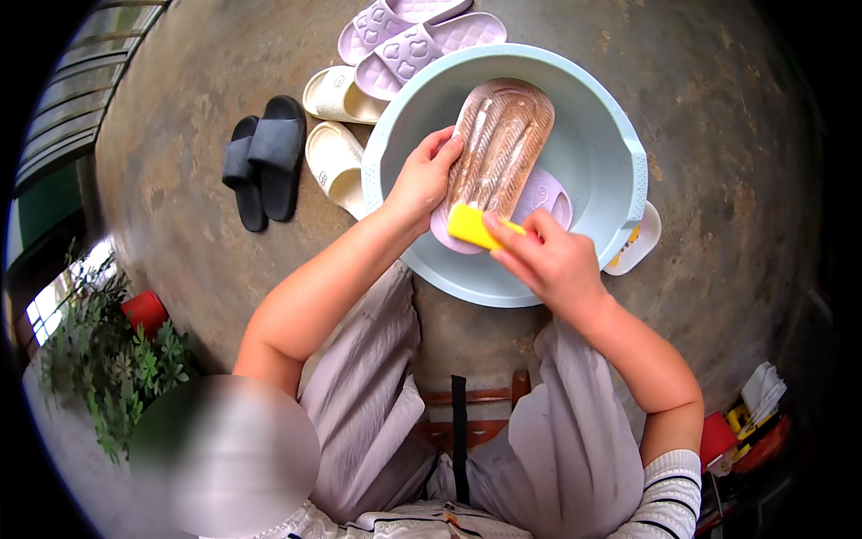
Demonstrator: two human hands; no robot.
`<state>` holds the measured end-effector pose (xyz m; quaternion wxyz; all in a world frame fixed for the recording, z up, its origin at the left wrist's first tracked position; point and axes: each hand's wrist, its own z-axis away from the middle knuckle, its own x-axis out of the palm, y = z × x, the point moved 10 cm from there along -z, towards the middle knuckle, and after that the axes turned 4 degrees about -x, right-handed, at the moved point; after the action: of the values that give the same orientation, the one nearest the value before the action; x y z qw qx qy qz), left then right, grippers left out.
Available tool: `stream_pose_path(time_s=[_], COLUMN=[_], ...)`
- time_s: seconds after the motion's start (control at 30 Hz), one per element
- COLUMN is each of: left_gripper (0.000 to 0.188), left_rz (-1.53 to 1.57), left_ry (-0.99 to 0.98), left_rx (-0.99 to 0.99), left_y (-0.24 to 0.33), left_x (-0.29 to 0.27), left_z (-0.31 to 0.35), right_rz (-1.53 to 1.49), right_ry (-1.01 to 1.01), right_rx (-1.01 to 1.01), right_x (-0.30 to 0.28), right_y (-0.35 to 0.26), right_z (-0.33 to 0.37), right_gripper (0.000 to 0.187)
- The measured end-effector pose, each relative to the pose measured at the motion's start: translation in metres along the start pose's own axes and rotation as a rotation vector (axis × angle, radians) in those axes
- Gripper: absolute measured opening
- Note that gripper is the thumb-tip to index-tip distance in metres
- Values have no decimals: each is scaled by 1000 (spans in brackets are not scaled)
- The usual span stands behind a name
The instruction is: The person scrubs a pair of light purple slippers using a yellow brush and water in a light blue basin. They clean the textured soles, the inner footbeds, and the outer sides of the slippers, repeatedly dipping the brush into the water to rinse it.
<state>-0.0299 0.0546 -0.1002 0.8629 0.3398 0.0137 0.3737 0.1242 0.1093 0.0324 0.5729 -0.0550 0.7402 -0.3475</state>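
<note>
- From here I see a brown-soled slipper (pixel 501 144) held over the pale blue basin (pixel 594 135), sole up.
- The left hand (pixel 426 181) grips its edge, thumb on the sole, at the basin's left side.
- The right hand (pixel 558 263) pinches a yellow block (pixel 472 227) at the sole's end over the basin's near side.
- A lavender slipper (pixel 549 199) lies inside the basin.
- Cream slippers (pixel 334 154) and black slippers (pixel 277 148) sit left of the basin.

Dark slide sandals (pixel 277 151) lie left on the mottled concrete floor (pixel 727 171), cream slides (pixel 333 154) to their right, quilted lilac slides (pixel 406 56) farther off. A barred railing (pixel 79 90) edges the far left; near left, leafy greenery (pixel 103 359) surrounds a red container (pixel 145 312). A white slipper (pixel 641 241) lies right.
</note>
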Motion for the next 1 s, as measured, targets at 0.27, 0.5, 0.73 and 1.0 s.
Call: stream_pose_path(time_s=[0.27, 0.5, 0.73, 1.0], left_gripper=[71, 107, 130, 91], left_rz=[69, -168, -788, -88], left_ry=[-116, -135, -229, -327], left_rx=[-189, 73, 663, 182], left_y=[-8, 14, 38, 26], left_x=[14, 7, 36, 19], left_z=[34, 62, 90, 68], right_rz=[-22, -156, -559, -415], right_ry=[114, -1, 159, 169], right_rx=[249, 396, 327, 168], right_x=[13, 33, 28, 4], right_y=[59, 72, 49, 15], right_z=[-12, 0, 3, -8], right_gripper=[36, 38, 42, 44])
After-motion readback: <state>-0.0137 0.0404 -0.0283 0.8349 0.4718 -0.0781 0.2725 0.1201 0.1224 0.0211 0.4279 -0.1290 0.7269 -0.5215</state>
